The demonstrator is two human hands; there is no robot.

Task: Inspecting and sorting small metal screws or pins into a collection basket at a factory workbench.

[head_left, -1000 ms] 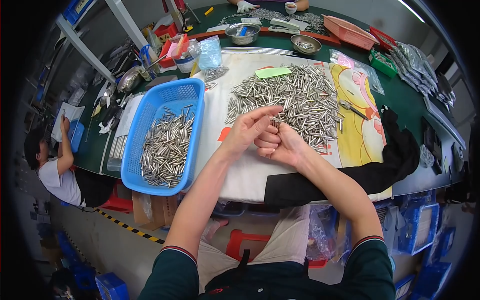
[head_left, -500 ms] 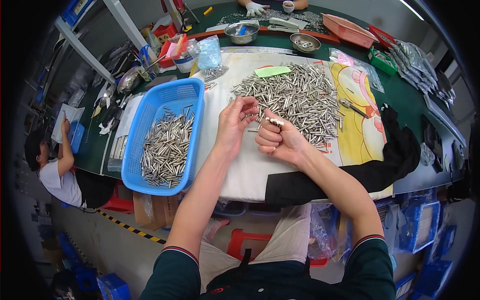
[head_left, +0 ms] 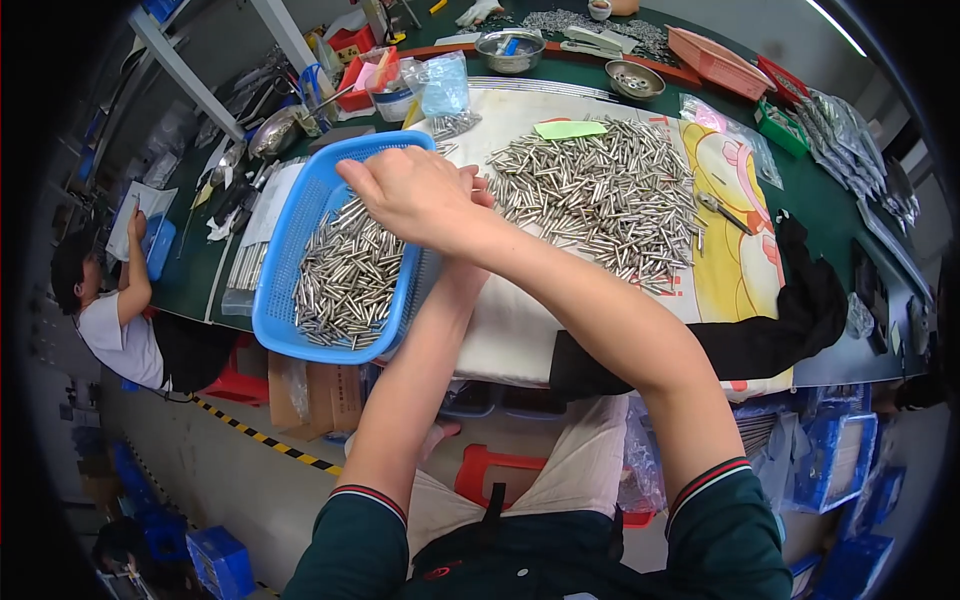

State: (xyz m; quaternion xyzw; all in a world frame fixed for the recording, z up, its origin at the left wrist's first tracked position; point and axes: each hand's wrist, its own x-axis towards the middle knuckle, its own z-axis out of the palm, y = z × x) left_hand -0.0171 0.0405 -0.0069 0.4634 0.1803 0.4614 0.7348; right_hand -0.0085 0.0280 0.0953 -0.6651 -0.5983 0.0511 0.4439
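— Where is your right hand?
— My right hand is at eleven o'clock from the middle of my view, back upward, thumb out over the blue basket. I can't tell if it grips anything; the palm is hidden.

— And the left?
— My left hand is at twelve o'clock, mostly covered by my right forearm, which crosses over it. A few bent fingers show; what they hold, I can't tell.

— Where are the metal pins?
— There's a loose heap of pins at two o'clock on the printed cloth, and a batch of pins in the basket, at ten.

— Anything near the heap?
— A green slip on its far edge, at one o'clock. A black cloth lies at four.
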